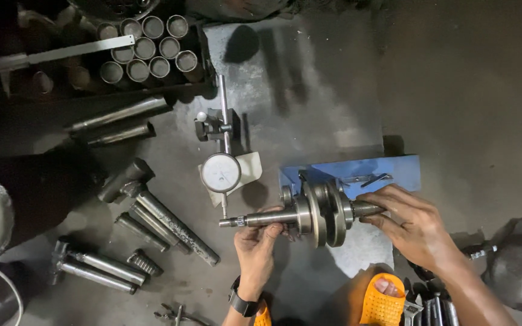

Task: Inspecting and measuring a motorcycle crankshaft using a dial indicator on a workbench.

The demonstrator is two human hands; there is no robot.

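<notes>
A steel crankshaft (320, 212) with two round webs lies sideways over a blue stand (388, 169) on a grey metal plate (309, 102). My left hand (256, 247) grips its left shaft end from below. On its right shaft end my right hand (411, 224) is closed with the fingertips. A dial indicator (220, 173) on a post (225, 111) stands just left of the stand, its plunger pointing down at the left shaft. A dark watch (242, 303) sits on my left wrist.
Several steel hammers and rods (158, 223) lie on the floor at left. A crate of metal sleeves (147, 48) stands at top left beside a large caliper (55, 55). Orange sandals (382, 299), wrenches (430, 311) and a round metal weight (521, 268) are at lower right.
</notes>
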